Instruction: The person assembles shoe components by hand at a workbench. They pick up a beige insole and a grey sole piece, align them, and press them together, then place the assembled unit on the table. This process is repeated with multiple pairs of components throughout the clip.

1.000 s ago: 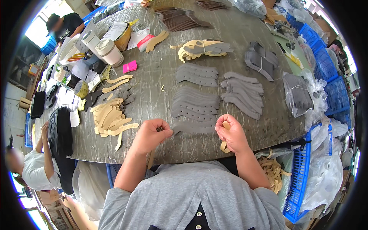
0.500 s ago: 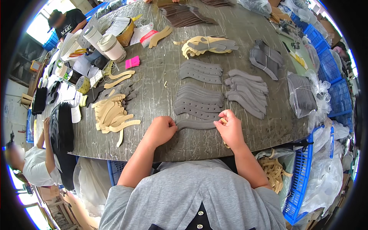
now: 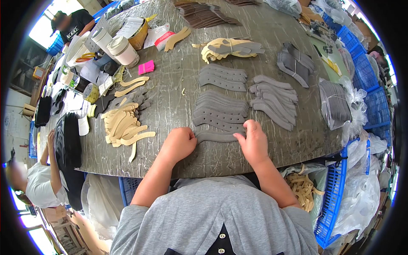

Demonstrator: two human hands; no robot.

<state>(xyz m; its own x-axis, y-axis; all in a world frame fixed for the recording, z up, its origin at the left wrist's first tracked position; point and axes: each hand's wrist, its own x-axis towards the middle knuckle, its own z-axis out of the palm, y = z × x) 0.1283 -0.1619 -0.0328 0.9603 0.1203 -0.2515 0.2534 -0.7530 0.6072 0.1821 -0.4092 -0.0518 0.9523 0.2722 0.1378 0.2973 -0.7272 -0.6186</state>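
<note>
Flat on the table in front of me lies a curved grey strip (image 3: pixel 219 136), its two ends at my hands. My left hand (image 3: pixel 179 143) is closed, its fingertips pinching the strip's left end. At the other end my right hand (image 3: pixel 255 143) has its thumb on the strip and its fingers curled, partly hidden. Just beyond is an overlapped stack of grey strips with punched holes (image 3: pixel 221 110), and past that a smaller stack of the same kind (image 3: pixel 223 78). Grey strips without visible holes (image 3: pixel 274 102) lie fanned to the right.
Pale beige strips (image 3: pixel 123 125) are heaped at left. Farther back lie a tied beige-and-grey bundle (image 3: pixel 231 50), a tied grey bundle (image 3: pixel 296 63) and brown strips (image 3: pixel 204 15). A white lidded cup (image 3: pixel 124 52) stands back left. A blue crate (image 3: pixel 333 199) sits at right; two people are at left.
A small pale scrap seen between my right fingers is out of sight now. That hand's thumb has come down onto the strip's right end. My left hand stays at the left end.
</note>
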